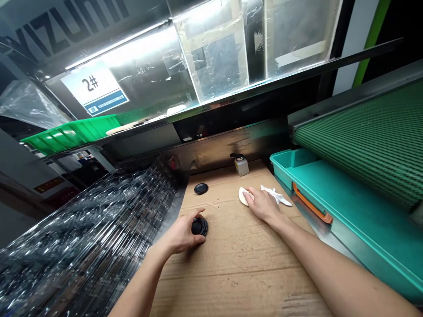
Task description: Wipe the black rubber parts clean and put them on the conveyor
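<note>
My left hand (184, 232) curves its thumb and fingers around a small stack of black round plastic caps (199, 226) on the cardboard sheet (231, 259). Farther back, another black round cap (201, 189) lies flat on the cardboard. My right hand (262, 203) pinches a white round pad (243, 196) at its edge, close to the cardboard surface. Just beyond that hand lies a crumpled white cloth or tissue (276, 195). A small whitish bottle (242, 166) stands upright at the back of the sheet, with a dark flipped-open lid.
Clear plastic trays (72, 237) are stacked along the left. On the right, a teal bin (366, 220) with an orange handle (310, 204) sits beneath a green conveyor belt (366, 127). A machine ledge holding a green crate (71, 135) runs across the back.
</note>
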Available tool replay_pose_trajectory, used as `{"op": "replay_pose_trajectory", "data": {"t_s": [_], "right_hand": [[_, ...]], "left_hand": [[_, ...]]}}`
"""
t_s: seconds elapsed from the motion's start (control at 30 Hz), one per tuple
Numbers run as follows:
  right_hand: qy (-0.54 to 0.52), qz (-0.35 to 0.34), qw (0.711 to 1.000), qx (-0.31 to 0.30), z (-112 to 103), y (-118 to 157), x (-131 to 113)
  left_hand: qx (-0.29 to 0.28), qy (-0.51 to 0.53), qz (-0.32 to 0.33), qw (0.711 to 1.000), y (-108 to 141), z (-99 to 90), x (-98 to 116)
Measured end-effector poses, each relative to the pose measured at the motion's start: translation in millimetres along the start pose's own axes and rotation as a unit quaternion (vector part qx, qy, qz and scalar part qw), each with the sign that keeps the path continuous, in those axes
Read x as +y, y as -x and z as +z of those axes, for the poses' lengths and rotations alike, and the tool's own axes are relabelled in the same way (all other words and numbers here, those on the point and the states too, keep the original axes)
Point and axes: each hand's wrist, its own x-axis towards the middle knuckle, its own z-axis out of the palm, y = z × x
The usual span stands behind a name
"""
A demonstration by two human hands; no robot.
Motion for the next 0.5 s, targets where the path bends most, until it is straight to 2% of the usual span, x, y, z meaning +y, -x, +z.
{"op": "replay_pose_trajectory", "data": {"t_s": [0.17, 0.3, 0.5], "right_hand": [[-0.001, -0.003, 1.000, -0.004, 1.8, -0.2, 1.0], [0.005, 0.001, 1.000, -0.003, 0.6, 0.7, -0.4], [-0.002, 0.008, 1.000, -0.023, 1.9, -2.5, -2.3]], "left_hand": [[0.023, -0.019, -0.013, 0.999, 3.8, -7.2, -11.8], [-0.004, -0.033, -0.037, 0.999, 4.0, -6.3, -20.9], [-0.019, -0.013, -0.029, 0.999, 2.5, -2.1, -29.3]]}}
